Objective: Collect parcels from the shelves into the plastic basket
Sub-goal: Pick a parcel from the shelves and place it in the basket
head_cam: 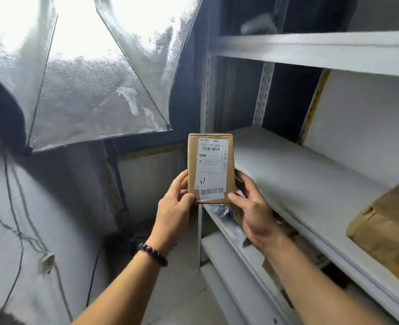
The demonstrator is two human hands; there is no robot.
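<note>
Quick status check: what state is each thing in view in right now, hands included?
Small parcel: held upright in the air, label facing the camera.
Left hand: grips the small parcel's lower left edge.
Right hand: grips its lower right edge.
Brown parcel: lying on the middle shelf, untouched.
Softbox: open, glowing bright.

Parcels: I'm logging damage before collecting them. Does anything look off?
The box being held looks intact. The brown parcel on the right of the shelf looks crumpled, with its near top edge dented and wrinkled.
</note>
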